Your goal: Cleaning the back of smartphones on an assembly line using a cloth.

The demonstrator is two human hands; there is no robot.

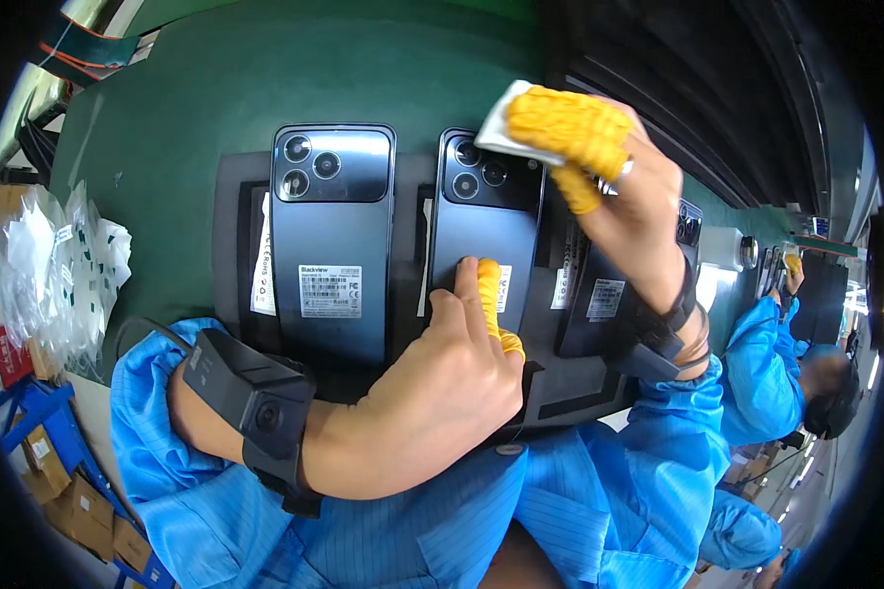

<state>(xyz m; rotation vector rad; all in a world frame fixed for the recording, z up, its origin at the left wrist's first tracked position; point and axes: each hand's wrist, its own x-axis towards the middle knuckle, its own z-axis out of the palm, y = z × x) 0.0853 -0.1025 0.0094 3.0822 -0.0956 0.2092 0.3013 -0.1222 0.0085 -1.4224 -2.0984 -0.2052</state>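
My left hand [425, 378] reaches across the black foam tray [243, 231] and lays its fingertips on the back of the middle phone [517, 221], partly covering its white label. One of its fingers wears a yellow finger cot; some others are bent. Between the yellow-covered fingers of my right hand [609, 162] is a folded white wiping cloth [501, 126], at the upper edge of that phone beside its camera block. Left of it, a second dark blue phone [331, 245] lies back up with its label in full view. My right forearm partly hides a third phone [591, 314].
Clear plastic bags [54, 260] lie in a heap on the left of the green work surface [196, 88]. Cardboard boxes [79, 515] stand in a blue rack at lower left. Black trays [717, 88] fill the far right. A co-worker in blue [766, 368] sits further right.
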